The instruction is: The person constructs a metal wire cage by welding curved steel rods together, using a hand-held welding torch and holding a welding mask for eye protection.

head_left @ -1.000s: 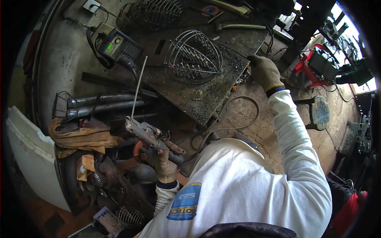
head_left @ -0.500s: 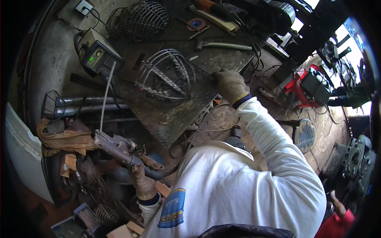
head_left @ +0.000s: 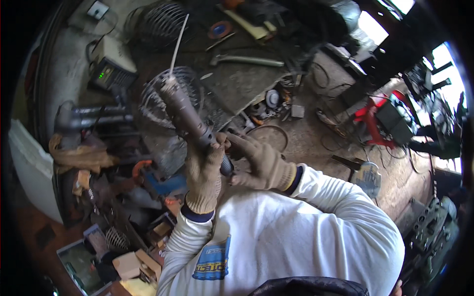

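Note:
My gloved left hand grips a brown welding electrode holder, which points up and away over the bench. A thin pale welding rod stands in the holder's jaw. My gloved right hand is closed round the rear end of the holder, where the ribbed cable sleeve comes out; part of its fingers is hidden. Behind the holder, a round cage of curved metal bars sits on the dark steel bench top, partly covered by the holder.
The welding machine with a green display stands at the left. Farther back are a hammer, a disc and a second wire cage. Metal pipes and cloth lie at the left. A red stand is at the right.
My left hand has raised the electrode holder from the lower left to the middle. My right hand has left the bench's right edge and come to the holder. The view has shifted.

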The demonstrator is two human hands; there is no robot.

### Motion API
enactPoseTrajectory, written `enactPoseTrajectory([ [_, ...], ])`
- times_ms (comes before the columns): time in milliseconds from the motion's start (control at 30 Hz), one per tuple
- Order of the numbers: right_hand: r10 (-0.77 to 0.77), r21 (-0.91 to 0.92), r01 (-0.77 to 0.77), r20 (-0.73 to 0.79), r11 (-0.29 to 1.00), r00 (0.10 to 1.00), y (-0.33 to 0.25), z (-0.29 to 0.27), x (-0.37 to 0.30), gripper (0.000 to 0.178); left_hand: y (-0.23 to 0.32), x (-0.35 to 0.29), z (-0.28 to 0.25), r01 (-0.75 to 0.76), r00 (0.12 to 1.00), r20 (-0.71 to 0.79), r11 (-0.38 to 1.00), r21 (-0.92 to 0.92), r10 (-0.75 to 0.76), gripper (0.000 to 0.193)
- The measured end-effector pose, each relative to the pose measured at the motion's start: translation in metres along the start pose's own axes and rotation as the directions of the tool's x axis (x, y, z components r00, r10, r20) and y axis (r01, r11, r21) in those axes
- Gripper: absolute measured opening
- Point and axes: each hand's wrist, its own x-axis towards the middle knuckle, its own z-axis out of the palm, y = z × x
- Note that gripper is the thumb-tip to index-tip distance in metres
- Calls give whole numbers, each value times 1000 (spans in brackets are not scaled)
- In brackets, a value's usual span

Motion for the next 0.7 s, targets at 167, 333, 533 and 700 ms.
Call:
enactPoseTrajectory([
  [167, 117, -152, -152, -216, 977, 969, 5, -28, -13, 94, -4, 26, 71, -148, 970, 212, 983, 111, 122, 40],
  [333, 253, -199, -381, -469, 903, 846, -2, -69, -34, 92, 19, 46, 121, -354, 825, 516, 922, 156, 230, 54],
  [533, 145, 103, -105, -807, 989, 573, 16, -133, -47, 60, -11, 30, 118, -566, 539, 666, 807, -168, 516, 50],
  [700, 56, -84, -275, -883, 958, 466, 10, -218, -24, 51, -8, 23, 87, -320, 722, 617, 941, -106, 315, 47],
])
